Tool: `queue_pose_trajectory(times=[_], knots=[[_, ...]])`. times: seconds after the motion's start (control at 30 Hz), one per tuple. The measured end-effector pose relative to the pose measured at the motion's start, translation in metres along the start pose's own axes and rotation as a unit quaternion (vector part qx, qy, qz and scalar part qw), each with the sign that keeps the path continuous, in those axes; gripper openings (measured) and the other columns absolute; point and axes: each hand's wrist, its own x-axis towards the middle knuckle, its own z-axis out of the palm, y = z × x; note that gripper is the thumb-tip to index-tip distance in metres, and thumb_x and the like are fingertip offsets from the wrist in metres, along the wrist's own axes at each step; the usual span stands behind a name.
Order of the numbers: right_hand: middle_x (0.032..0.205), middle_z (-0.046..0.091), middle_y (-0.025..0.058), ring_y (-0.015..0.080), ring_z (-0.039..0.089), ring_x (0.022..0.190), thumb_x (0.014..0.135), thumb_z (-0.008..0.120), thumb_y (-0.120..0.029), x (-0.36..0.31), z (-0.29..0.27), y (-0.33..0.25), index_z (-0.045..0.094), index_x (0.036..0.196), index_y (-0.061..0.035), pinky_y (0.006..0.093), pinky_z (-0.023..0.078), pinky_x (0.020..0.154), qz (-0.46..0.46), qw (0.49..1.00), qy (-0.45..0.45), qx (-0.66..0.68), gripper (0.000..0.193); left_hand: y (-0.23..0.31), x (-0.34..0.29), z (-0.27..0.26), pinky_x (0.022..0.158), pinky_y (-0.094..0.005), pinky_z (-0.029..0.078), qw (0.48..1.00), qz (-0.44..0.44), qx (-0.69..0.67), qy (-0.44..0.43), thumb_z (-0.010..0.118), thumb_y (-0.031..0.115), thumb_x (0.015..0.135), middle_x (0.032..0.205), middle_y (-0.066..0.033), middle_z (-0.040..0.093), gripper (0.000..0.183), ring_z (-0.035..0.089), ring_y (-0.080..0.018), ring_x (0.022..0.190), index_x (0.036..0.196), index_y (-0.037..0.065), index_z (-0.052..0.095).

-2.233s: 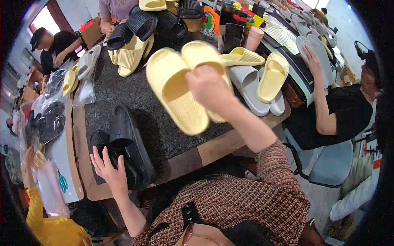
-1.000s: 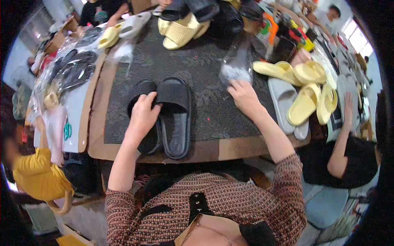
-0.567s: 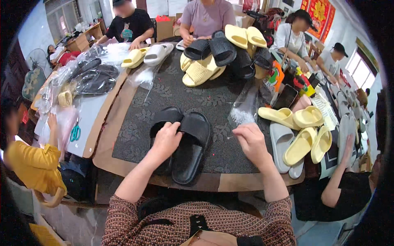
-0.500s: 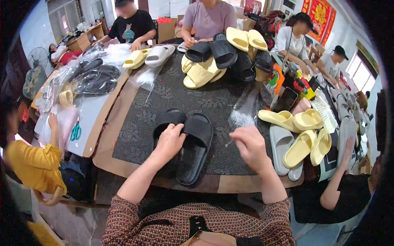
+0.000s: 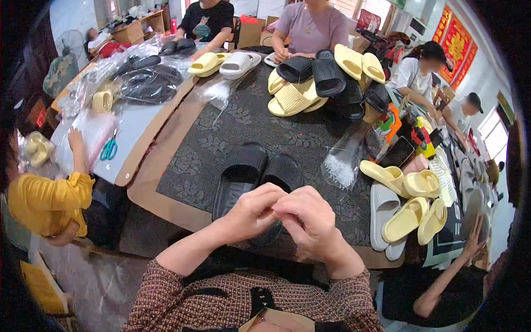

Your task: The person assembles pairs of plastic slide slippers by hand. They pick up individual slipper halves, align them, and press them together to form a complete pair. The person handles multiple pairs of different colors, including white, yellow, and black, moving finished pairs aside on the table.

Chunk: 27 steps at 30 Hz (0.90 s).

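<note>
Meeting at the fingertips, the left hand (image 5: pixel 251 213) and right hand (image 5: pixel 310 216) form a narrow grip; contents cannot be told. Anything held could drop unnoticed, because the hands partly hide the right black slide (image 5: pixel 285 169). The left black slide (image 5: pixel 241 166) lies alongside on the surface (image 5: pixel 152 196); rightward sweeping could upset the clear bag of white pieces (image 5: pixel 339 171).

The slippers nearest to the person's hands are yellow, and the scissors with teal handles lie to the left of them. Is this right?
Not quite: the slippers nearest to the left hand and right hand are black, as the head view shows. The scissors do lie to their left.
</note>
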Motion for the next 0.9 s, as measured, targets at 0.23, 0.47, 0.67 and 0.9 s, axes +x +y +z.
queue_pose_trajectory(times=[0.23,0.47,0.67,0.9], knots=[[0.095,0.063,0.0115,0.0284,0.06,0.08,0.068,0.069,0.004,0.005,0.014,0.001,0.061,0.096,-0.0015,0.0355,0.048,0.071,-0.008,1.0,0.009,-0.015,0.03,0.004,-0.012,0.002,0.077,-0.0293,0.05,0.986,-0.06,-0.115,0.107,0.061,0.002,0.084,0.095,-0.0096,0.062,0.013,0.062,-0.0194,0.088,0.096,-0.001,0.061],[0.091,0.065,0.0122,0.0261,0.061,0.078,0.075,0.067,0.002,-0.024,0.025,0.014,0.062,0.099,-0.0007,0.0332,0.049,0.068,0.178,0.984,-0.025,-0.013,0.025,0.013,-0.025,-0.014,0.066,-0.0274,0.054,0.881,-0.174,-0.393,0.196,0.054,0.003,0.091,0.091,-0.0136,0.067,0.008,0.064,-0.0151,0.073,0.096,-0.003,0.058],[0.087,0.065,0.0113,0.0268,0.062,0.078,0.075,0.067,0.001,-0.053,0.03,0.022,0.063,0.091,-0.0007,0.0338,0.05,0.069,0.189,0.981,-0.016,-0.029,0.016,0.007,-0.051,-0.024,0.062,-0.0312,0.056,0.829,-0.231,-0.444,0.247,0.054,0.005,0.092,0.085,-0.0191,0.066,0.009,0.065,-0.0193,0.066,0.097,-0.002,0.056],[0.089,0.064,0.0125,0.0277,0.062,0.08,0.071,0.066,0.004,-0.071,0.02,0.022,0.063,0.089,0.0,0.0349,0.051,0.07,0.15,0.979,-0.033,-0.135,0.018,-0.001,-0.079,-0.041,0.046,-0.0295,0.05,0.797,-0.323,-0.387,0.332,0.057,0.005,0.089,0.072,-0.0137,0.061,0.018,0.056,-0.0165,0.053,0.105,0.003,0.052]])
